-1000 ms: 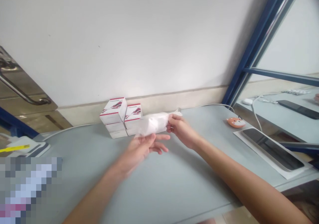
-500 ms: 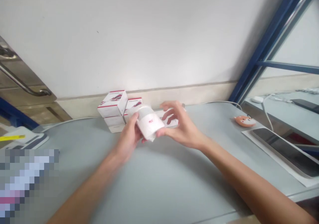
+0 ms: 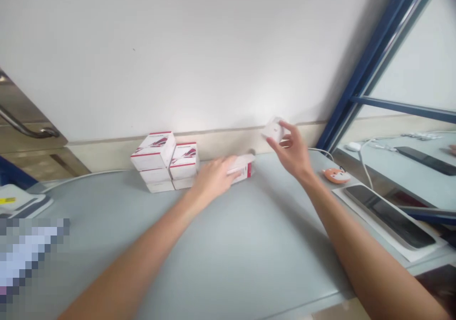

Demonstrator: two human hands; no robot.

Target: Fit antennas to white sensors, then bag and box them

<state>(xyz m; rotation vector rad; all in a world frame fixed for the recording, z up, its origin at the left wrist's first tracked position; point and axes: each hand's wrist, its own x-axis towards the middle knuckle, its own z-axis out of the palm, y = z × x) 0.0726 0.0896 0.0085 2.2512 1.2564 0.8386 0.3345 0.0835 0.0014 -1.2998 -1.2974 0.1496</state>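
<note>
Right hand (image 3: 292, 153) holds up a small white device (image 3: 273, 130), left hand (image 3: 213, 176) on a box (image 3: 244, 169)
The device is pinched at the right fingertips, above the table (image 3: 228, 253). The left hand lies over the box's near end; whether it grips is too blurred to tell. Stacked boxes (image 3: 162, 161) sit just to its left

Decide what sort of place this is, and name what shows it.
Probably a packing bench in a workshop: small red-and-white boxes stacked by the wall on a grey table, a blue metal frame beside a second table with cables, and the right hand holding a small white device.
</note>
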